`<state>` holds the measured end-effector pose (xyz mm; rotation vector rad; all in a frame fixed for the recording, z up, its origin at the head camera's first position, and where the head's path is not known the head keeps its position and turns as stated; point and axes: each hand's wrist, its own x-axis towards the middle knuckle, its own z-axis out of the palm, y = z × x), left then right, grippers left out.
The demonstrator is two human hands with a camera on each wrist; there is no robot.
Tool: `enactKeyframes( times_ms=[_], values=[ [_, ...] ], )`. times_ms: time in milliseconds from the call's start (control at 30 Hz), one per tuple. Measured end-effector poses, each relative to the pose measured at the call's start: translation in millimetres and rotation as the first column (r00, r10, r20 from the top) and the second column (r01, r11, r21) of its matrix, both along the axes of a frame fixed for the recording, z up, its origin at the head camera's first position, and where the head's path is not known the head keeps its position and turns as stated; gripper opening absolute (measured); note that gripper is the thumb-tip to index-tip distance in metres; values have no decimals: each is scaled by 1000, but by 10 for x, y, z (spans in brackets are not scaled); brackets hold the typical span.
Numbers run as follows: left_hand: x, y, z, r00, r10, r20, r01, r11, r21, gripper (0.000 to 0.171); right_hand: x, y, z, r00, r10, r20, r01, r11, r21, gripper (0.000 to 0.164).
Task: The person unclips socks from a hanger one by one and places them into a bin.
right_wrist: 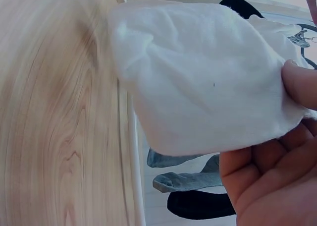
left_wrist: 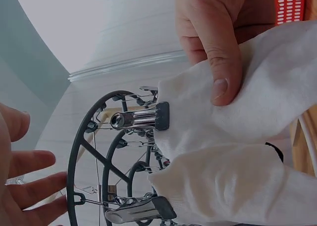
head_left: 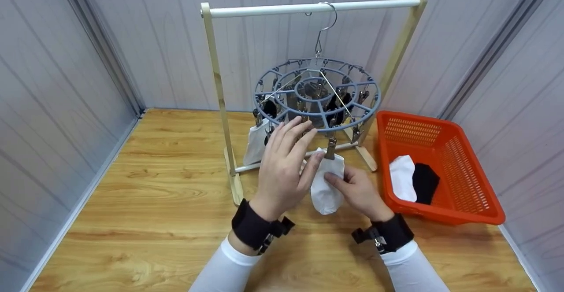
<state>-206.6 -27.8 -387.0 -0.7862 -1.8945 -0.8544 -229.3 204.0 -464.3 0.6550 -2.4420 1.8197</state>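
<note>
A white sock hangs by its cuff from a metal clip at the near edge of the round grey clip hanger. My right hand pinches this sock at its side, thumb on the front face and fingers behind. My left hand is raised in front of the hanger, its fingers extended and spread, apart from the clip in the left wrist view. Beside the pinched sock, a second white sock hangs from its own clip. In the head view the left hand partly hides the hanger's near-left side.
The hanger hooks over the white rail of a wooden stand. Grey socks and black socks hang farther back. At the right, an orange basket contains a white sock and a black sock.
</note>
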Motion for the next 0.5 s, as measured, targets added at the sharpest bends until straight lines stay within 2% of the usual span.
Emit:
enactKeyframes(
  times_ms=[167,267,367,500],
  values=[
    [8,12,14,995,-18,-99,24,998,50,38,13,2,28,1000,8,7,-8,1000,3,21],
    [17,31,8,992,-32,-120,39,998,50,31,17,3,42,1000,11,8,-11,1000,4,20],
    [17,55,-14,996,-53,-76,56,998,28,27,21,-1,53,1000,14,-4,-14,1000,5,18],
    [-10,86,-84,998,-56,35,56,998,6,32,26,-13,62,1000,18,-22,-18,1000,18,17]
  ],
)
